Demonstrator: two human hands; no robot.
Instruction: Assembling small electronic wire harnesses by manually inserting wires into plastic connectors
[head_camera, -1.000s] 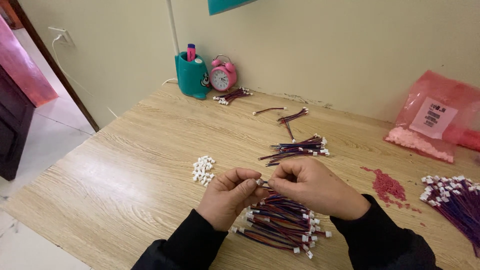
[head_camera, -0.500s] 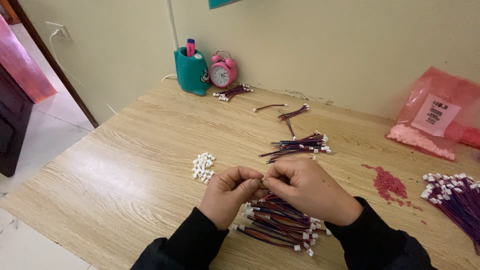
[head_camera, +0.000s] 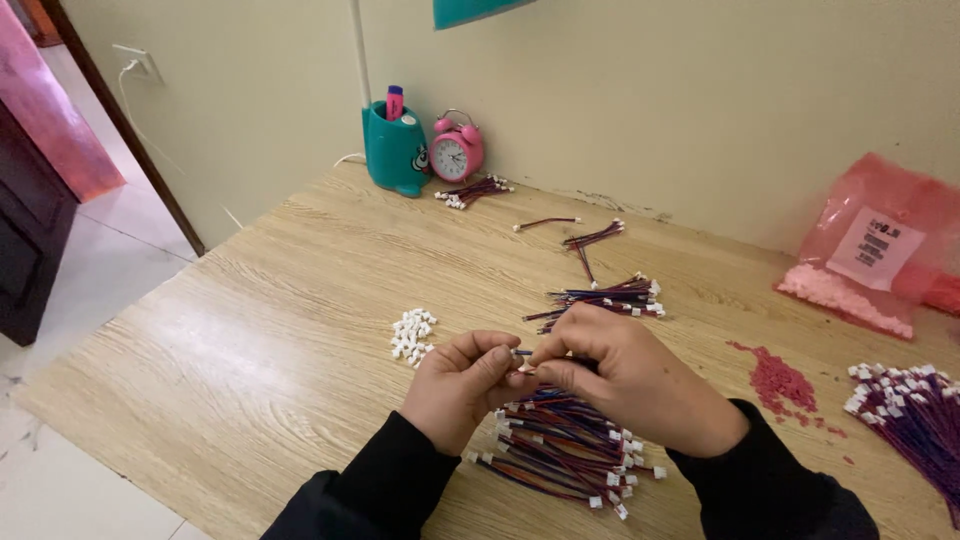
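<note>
Your left hand (head_camera: 462, 385) and right hand (head_camera: 630, 375) meet fingertip to fingertip low over the wooden worktop (head_camera: 250, 330), both pinched shut on one short wire lead (head_camera: 522, 353) whose small tip shows in the gap between your thumbs. Which hand carries the tiny white connector cannot be told. Directly beneath your wrists, at 6 o'clock from the pinch, lies a loose pile of red-and-blue wire leads (head_camera: 560, 450) with white plugs at their ends. At 9 o'clock from your left hand, just beside it, sits a small heap of white connector housings (head_camera: 411, 333). At 12 o'clock from your right hand, near its knuckles, rests a second bundle of wires (head_camera: 610, 297), with a few stray leads (head_camera: 590, 238) farther up. At 3 o'clock, well apart, red granules (head_camera: 780, 382) are scattered, and another wire bundle (head_camera: 915, 405) lies at the worktop's right edge. A pink plastic bag (head_camera: 870, 250) leans by the wall at 2 o'clock. At 11 o'clock, against the wall, stand a teal pen holder (head_camera: 395, 150) and a pink alarm clock (head_camera: 457, 155).
</note>
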